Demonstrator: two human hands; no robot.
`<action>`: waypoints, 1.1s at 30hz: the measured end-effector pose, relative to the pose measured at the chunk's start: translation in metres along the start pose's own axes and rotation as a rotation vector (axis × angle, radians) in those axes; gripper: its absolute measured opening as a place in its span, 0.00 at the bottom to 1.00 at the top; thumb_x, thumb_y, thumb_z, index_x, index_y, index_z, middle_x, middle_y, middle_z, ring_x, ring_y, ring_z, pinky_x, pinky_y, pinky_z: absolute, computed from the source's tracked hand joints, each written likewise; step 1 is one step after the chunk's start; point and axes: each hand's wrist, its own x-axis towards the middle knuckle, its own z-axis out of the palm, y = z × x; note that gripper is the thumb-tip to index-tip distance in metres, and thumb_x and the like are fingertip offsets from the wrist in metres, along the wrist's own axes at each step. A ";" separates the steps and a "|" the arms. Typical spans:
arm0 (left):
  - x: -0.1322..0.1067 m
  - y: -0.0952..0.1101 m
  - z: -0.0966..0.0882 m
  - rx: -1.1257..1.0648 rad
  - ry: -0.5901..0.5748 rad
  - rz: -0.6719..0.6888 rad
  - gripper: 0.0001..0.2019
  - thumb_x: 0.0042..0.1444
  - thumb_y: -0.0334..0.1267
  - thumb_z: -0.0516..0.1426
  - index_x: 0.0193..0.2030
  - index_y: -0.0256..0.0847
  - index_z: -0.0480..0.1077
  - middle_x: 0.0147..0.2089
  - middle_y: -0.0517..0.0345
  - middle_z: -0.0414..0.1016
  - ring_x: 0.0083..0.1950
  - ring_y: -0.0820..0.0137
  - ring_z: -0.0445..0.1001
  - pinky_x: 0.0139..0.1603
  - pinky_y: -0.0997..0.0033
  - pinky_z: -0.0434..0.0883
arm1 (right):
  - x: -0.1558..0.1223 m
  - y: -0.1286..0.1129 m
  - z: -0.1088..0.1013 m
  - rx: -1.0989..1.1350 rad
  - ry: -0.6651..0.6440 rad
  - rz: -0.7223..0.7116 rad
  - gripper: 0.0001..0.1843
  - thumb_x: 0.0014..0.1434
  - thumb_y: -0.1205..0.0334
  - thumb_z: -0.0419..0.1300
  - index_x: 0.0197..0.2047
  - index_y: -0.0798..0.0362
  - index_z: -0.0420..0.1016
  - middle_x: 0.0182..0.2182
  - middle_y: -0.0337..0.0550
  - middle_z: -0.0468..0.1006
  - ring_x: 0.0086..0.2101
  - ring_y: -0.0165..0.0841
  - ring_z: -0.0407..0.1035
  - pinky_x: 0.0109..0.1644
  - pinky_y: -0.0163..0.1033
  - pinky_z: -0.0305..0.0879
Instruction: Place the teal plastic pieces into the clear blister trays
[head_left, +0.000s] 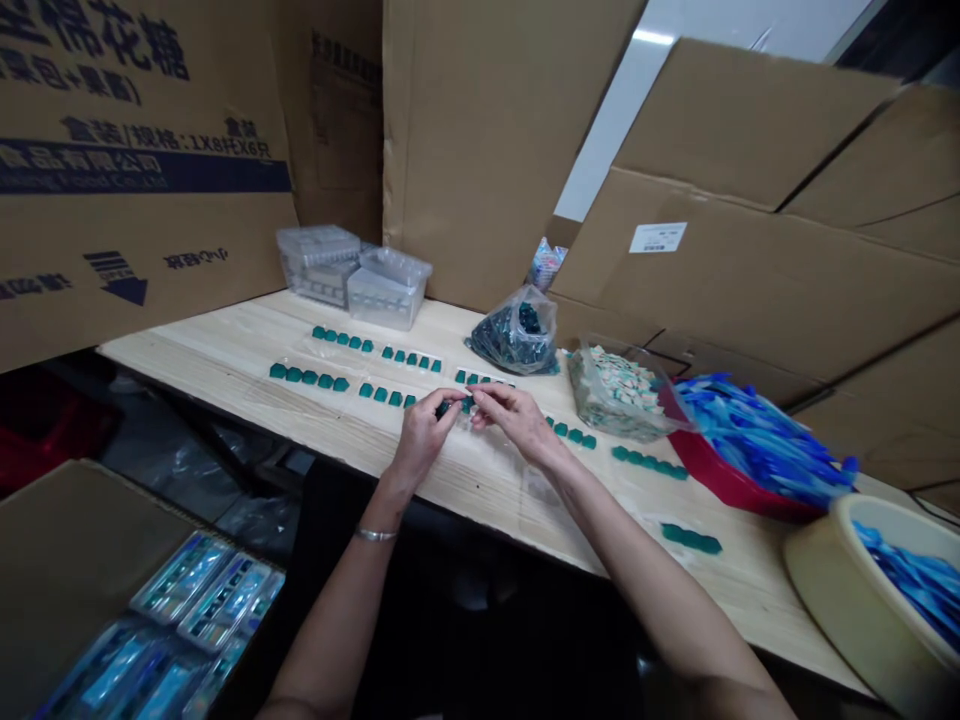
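Observation:
My left hand (422,437) and my right hand (516,420) meet above a light wooden table (480,490). Their fingertips pinch a small dark teal piece (448,407) from both sides, and it is partly hidden by my fingers. Rows of teal pieces (309,377) lie on the table ahead of my hands, some on clear plastic film. A short teal row (575,434) sits just right of my right hand. My left wrist wears a thin silver bracelet (376,535).
Stacked clear plastic boxes (352,275) and a bag of dark teal pieces (517,335) stand at the table's back. To the right are a bag of cream tiles (619,395), a red basin of blue strips (757,450) and a cream tub (862,600). Cardboard sheets surround the table.

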 end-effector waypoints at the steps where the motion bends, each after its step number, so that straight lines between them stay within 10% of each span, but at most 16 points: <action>1: 0.000 0.000 0.002 0.006 0.005 0.002 0.07 0.54 0.33 0.54 0.39 0.40 0.71 0.38 0.56 0.76 0.39 0.71 0.74 0.43 0.72 0.68 | 0.001 0.001 -0.001 0.074 -0.010 0.031 0.17 0.53 0.52 0.59 0.41 0.55 0.75 0.25 0.40 0.75 0.26 0.30 0.70 0.34 0.38 0.69; 5: 0.000 -0.003 0.003 0.034 0.026 -0.014 0.05 0.53 0.34 0.55 0.36 0.40 0.71 0.36 0.57 0.76 0.39 0.70 0.74 0.42 0.72 0.67 | 0.000 0.004 -0.003 0.200 0.049 0.068 0.15 0.47 0.54 0.65 0.36 0.55 0.78 0.28 0.41 0.78 0.28 0.31 0.71 0.39 0.39 0.69; 10: 0.005 -0.012 -0.018 0.044 -0.005 -0.117 0.06 0.51 0.39 0.57 0.33 0.40 0.72 0.34 0.57 0.76 0.37 0.69 0.73 0.42 0.71 0.67 | 0.001 0.013 -0.006 -0.187 0.095 -0.113 0.10 0.49 0.61 0.63 0.35 0.55 0.78 0.34 0.45 0.78 0.34 0.33 0.72 0.40 0.40 0.68; 16: 0.009 -0.018 -0.035 0.057 0.057 -0.193 0.08 0.50 0.41 0.57 0.32 0.38 0.72 0.33 0.56 0.76 0.38 0.69 0.73 0.43 0.70 0.66 | 0.006 0.032 -0.004 -0.574 -0.039 -0.409 0.08 0.55 0.68 0.57 0.37 0.54 0.76 0.35 0.47 0.78 0.37 0.35 0.72 0.44 0.42 0.67; 27: 0.008 -0.018 -0.030 -0.048 0.052 -0.235 0.08 0.49 0.41 0.58 0.32 0.38 0.72 0.33 0.55 0.77 0.38 0.69 0.73 0.43 0.70 0.66 | 0.013 0.046 0.003 -0.720 -0.156 -0.530 0.10 0.60 0.66 0.53 0.35 0.54 0.76 0.34 0.48 0.78 0.37 0.35 0.72 0.44 0.41 0.66; 33: 0.007 -0.019 -0.019 -0.361 0.032 -0.429 0.12 0.50 0.44 0.57 0.34 0.36 0.70 0.29 0.58 0.74 0.18 0.81 0.59 0.19 0.78 0.57 | 0.019 0.051 0.010 -0.807 -0.207 -0.520 0.12 0.59 0.69 0.53 0.29 0.54 0.76 0.29 0.46 0.77 0.34 0.34 0.69 0.41 0.39 0.64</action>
